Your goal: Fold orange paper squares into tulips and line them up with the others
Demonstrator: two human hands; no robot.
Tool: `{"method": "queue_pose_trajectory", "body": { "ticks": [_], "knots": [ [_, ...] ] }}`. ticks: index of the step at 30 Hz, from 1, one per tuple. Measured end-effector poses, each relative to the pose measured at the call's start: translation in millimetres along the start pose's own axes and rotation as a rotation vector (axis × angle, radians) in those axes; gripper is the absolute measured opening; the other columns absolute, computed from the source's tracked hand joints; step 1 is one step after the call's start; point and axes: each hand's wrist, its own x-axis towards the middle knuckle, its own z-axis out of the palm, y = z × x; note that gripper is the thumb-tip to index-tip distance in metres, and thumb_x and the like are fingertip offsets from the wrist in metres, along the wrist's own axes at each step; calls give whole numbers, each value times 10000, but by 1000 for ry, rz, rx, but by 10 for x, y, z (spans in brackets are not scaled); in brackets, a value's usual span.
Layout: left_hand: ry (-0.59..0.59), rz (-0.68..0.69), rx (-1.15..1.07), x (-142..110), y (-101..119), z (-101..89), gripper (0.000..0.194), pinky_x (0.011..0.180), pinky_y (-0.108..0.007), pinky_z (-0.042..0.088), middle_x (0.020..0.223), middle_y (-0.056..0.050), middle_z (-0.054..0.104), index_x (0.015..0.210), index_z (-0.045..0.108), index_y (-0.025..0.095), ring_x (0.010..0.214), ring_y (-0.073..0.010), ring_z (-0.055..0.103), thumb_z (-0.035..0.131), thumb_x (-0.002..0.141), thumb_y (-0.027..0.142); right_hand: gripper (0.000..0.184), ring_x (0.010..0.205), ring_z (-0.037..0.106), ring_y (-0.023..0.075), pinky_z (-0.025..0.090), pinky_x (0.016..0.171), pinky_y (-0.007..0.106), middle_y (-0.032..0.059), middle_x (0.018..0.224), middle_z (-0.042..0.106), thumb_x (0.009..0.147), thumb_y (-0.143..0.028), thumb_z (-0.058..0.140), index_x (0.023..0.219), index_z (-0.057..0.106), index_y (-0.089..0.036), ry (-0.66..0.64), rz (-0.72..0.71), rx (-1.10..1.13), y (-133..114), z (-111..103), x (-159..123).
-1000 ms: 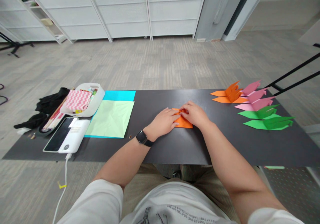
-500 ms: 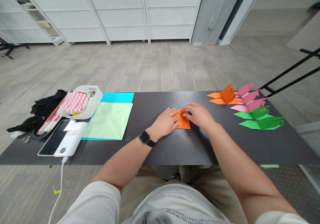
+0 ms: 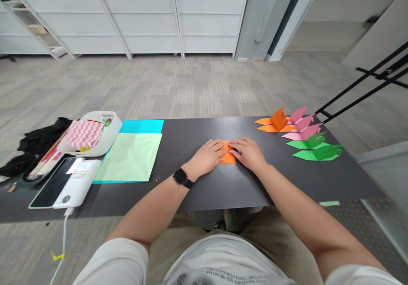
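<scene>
A small folded piece of orange paper [image 3: 227, 154] lies flat on the dark table in front of me. My left hand [image 3: 208, 155] rests on its left side, palm down, fingers stretched out over the paper. On the other side, my right hand [image 3: 247, 152] lies with fingers apart along the upper right edge, thumb and fingertips touching the paper. Neither hand wraps round it. Parts of the paper's left and right edges are hidden under the fingers. Folded orange cranes [image 3: 276, 121] stand to the right, beside pink cranes [image 3: 302, 125] and green cranes [image 3: 315, 149].
Light green sheets [image 3: 130, 157] overlap blue sheets [image 3: 143, 126] left of my hands. Farther left are a white basket [image 3: 111, 136], a phone [image 3: 47, 187] and a white power bank [image 3: 78, 183] with a cable. A black metal frame [image 3: 350, 87] stands beyond the table's right end.
My right hand has moved from the paper's top edge down onto its right side and lies flatter. The view has shifted a little to the right.
</scene>
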Motion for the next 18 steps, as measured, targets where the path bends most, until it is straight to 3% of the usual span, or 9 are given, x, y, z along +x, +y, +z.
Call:
{"method": "queue_pose_trajectory", "body": {
  "ticks": [9,18],
  "knots": [
    [-12,3,-72,20,-8,19,422,1311,-486,376,1613,-147,563,1480,606,158,1524,-298,510,585,1074,273,301,1164,672,326,504,1008,515,82,1279,790,1038,-423,659,1274,804,-305,-96,-43,-48,61,-107,9],
    [-2,-32,-83,24,35,-22,422,1286,-513,403,1594,-153,579,1462,618,173,1506,-306,524,574,1074,331,453,1282,614,349,442,1102,559,76,1446,720,1006,-475,694,1426,716,-304,-198,-136,-91,118,-286,-51]
  ]
}}
